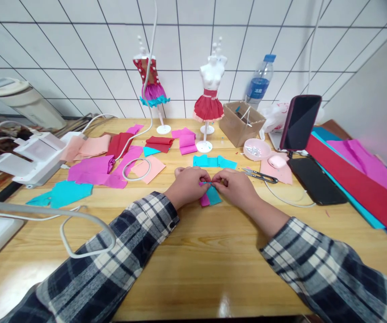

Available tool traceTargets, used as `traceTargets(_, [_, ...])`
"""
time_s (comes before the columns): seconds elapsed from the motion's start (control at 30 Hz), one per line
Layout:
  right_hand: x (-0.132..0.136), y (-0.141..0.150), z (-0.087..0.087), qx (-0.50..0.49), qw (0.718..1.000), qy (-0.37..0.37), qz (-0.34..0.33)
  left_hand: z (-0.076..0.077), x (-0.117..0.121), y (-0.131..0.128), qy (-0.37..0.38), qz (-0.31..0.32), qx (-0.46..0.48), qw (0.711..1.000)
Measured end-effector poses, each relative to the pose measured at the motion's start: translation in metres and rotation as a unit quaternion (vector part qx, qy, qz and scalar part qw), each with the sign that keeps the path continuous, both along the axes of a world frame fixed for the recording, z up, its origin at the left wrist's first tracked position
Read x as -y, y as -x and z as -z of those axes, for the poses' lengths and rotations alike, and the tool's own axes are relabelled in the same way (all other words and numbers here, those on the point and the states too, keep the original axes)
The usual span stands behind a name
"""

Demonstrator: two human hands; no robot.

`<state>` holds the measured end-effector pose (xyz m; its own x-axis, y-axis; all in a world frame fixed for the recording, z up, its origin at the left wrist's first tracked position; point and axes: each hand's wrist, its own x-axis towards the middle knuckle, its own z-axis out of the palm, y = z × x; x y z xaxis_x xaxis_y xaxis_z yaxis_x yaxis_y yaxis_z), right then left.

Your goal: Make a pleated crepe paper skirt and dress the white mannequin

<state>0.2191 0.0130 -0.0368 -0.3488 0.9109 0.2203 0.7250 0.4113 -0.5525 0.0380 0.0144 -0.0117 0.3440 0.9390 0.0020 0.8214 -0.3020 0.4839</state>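
Observation:
Between my two hands is a small piece of crepe paper [214, 196], turquoise on the right and magenta on the left, with a thin red strip along its top edge. My left hand [190, 185] pinches its upper left side. The fingertips of my right hand [234, 185] are closed on the upper right corner, close to the left fingertips. Just beyond lies a folded turquoise crepe strip [215, 161] on the table. Thread snips [261, 175] rest right beside my right hand. A peach paper piece [148, 168] lies to the left, partly under a white cable loop.
Two small mannequins stand at the back, one in a purple skirt [155, 93], one in a red skirt [208, 107]. A cardboard box [239, 128], a pink bead dish [257, 149] and phones [300, 123] are at right. A power strip [38, 159] and cables occupy the left.

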Motion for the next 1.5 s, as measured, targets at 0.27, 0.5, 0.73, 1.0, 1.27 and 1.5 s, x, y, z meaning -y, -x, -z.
traceTargets(0.27, [-0.005,-0.006,0.004,-0.062,0.997,0.049,0.005,0.003,0.003,0.002,-0.039,0.023,0.031,0.998])
traceTargets(0.5, [-0.005,-0.010,0.002,-0.082,0.994,0.065,-0.021,0.005,0.004,0.003,-0.038,0.008,0.041,0.998])
traceTargets(0.73, [-0.005,-0.007,-0.002,-0.070,0.996,0.055,-0.023,0.005,0.005,0.003,-0.036,0.008,0.043,0.998])
traceTargets(1.0, [-0.005,-0.010,-0.001,-0.061,0.996,0.059,-0.015,0.003,0.006,0.011,-0.041,0.021,0.030,0.999])
traceTargets(1.27, [-0.004,-0.012,-0.001,-0.073,0.995,0.070,-0.025,0.002,0.005,0.018,-0.086,0.031,-0.016,0.996])
traceTargets(1.5, [-0.003,-0.011,-0.002,-0.065,0.996,0.046,-0.048,0.002,0.007,0.018,-0.086,0.036,-0.020,0.995])
